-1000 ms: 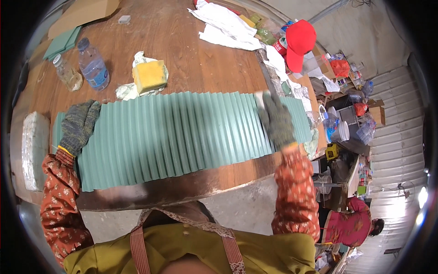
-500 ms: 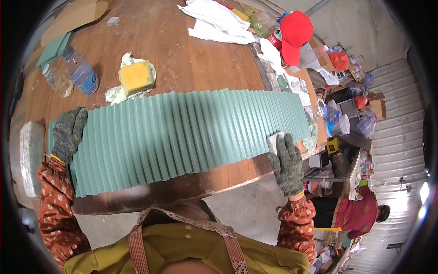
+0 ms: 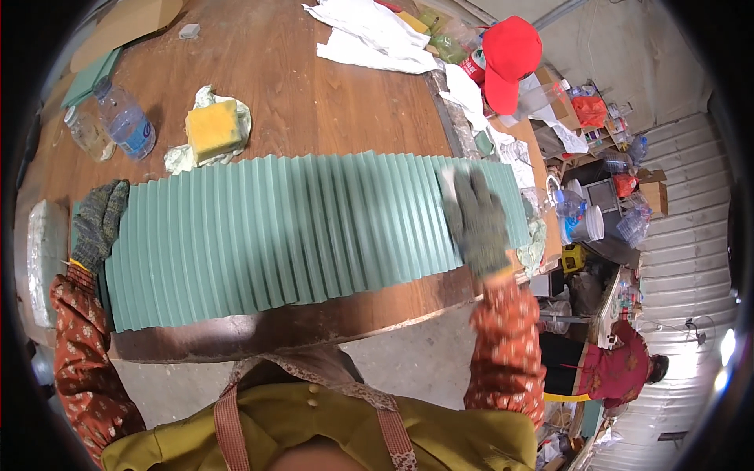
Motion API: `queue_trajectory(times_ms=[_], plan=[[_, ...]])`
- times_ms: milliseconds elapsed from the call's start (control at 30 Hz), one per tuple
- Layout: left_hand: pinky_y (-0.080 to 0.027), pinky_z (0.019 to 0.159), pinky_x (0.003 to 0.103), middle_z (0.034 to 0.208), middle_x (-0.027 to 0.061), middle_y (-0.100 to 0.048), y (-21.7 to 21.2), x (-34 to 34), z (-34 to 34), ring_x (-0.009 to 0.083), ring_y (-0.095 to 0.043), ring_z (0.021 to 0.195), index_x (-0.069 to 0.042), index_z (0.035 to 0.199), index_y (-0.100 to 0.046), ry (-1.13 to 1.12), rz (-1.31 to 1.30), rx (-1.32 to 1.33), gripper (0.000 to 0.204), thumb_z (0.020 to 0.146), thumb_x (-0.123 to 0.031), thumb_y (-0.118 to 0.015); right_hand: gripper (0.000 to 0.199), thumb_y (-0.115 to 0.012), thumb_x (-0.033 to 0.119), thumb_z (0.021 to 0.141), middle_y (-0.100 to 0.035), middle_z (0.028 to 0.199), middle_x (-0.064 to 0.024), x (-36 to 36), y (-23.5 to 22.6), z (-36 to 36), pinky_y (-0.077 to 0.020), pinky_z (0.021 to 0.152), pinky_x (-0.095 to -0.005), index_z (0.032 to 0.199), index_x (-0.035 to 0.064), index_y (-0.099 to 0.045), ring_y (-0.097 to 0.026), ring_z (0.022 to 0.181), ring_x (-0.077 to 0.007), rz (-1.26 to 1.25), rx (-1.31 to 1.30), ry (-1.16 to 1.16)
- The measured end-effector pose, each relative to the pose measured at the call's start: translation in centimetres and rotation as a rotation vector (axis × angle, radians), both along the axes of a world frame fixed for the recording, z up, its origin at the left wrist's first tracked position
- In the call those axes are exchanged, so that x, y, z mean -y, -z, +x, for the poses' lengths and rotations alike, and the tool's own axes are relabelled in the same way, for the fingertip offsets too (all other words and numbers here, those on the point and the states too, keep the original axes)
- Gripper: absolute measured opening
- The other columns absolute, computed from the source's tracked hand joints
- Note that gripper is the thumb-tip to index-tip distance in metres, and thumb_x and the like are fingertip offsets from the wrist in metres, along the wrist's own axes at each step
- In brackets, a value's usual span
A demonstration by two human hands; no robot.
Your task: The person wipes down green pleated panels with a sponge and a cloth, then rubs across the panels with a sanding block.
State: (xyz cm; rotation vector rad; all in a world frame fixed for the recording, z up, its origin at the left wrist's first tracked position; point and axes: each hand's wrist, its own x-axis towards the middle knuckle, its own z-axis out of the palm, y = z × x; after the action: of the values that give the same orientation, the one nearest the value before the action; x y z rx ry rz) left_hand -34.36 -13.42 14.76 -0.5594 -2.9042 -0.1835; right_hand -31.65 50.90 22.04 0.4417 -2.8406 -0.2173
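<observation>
a brown wood-grain table fills the left and centre of the frame. a ridged green piece lies across it mid-frame; toward the upper left rest a crumpled pale cloth, a large clear bottle and a small clear bottle; white fabric spreads at top centre.

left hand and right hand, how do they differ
The left hand is at the left end of the green ridged piece; the right hand is over it near the right end. The left hand shows sharp, the right hand blurred. A white object shows at the right hand's edge; none shows at the left hand. Both have dark knitted gloves and red patterned sleeves.
</observation>
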Motion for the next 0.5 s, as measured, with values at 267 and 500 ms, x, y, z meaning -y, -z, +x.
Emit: queue_trajectory(times_ms=[267, 500], plan=[[-0.038, 0.101, 0.042, 0.128, 0.0145, -0.055, 1.7, 1.1, -0.3, 0.0333, -0.051, 0.116, -0.007, 0.130, -0.054, 0.100, -0.129, -0.120, 0.040, 0.090, -0.006, -0.050, 0.046, -0.055, 0.031, 0.091, -0.049, 0.128, -0.0230, -1.1, -0.1, 5.6, -0.0473, 0.080, -0.0475, 0.129, 0.0060, -0.051, -0.056, 0.093, -0.0378, 0.086, -0.035, 0.095], [-0.041, 0.097, 0.043, 0.121, 0.0153, -0.058, -0.2, -1.4, -0.6, 0.0335, -0.054, 0.110, -0.006, 0.127, -0.056, 0.056, -0.045, -0.074, 0.036, 0.091, -0.006, -0.050, 0.039, -0.052, 0.035, 0.090, -0.054, 0.111, -0.0193, -0.7, -0.8, -6.3, -0.0492, 0.070, -0.0470, 0.118, 0.0073, -0.051, -0.059, 0.080, -0.0386, 0.112, -0.150, 0.124]])
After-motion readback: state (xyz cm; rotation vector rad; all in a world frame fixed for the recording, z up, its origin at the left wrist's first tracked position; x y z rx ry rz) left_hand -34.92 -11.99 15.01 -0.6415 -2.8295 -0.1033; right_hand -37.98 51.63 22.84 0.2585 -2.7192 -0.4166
